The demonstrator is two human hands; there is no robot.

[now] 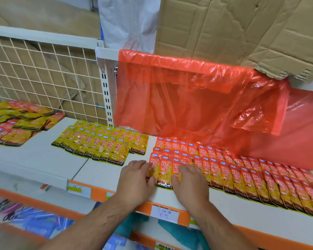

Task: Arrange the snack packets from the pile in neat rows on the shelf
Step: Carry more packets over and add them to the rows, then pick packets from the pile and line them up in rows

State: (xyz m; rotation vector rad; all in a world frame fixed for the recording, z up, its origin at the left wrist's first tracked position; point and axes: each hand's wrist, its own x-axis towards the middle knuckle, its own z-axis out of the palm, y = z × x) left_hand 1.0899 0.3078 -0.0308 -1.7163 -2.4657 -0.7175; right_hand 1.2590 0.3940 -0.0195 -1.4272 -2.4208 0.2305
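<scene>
Your left hand (136, 177) lies flat on the white shelf (105, 175), fingers straight and close together. Its fingertips touch the left edge of the end packet (162, 178) in the front row and grip nothing. Your right hand (189, 183) lies palm down just beside it, fingers stretched out over the next few packets of that row. It presses on them and does not curl round any.

The red packets (242, 175) run in three overlapping rows from your hands off to the right, along the front part of the shelf, each leaning on its neighbour. A block of yellow packets (101, 143) sits to the left of them, a little further back, also overlapped in rows. The loose pile (16, 120) of mixed red and yellow packets lies well apart at the far left of the shelf, against the wire mesh panel (43, 73).

A red plastic bag (197, 98) hangs from the shelf above, over the back of the red rows. Torn cardboard (242, 33) lies on top. A handwritten price label (163, 212) sits on the orange front strip below your hands.
</scene>
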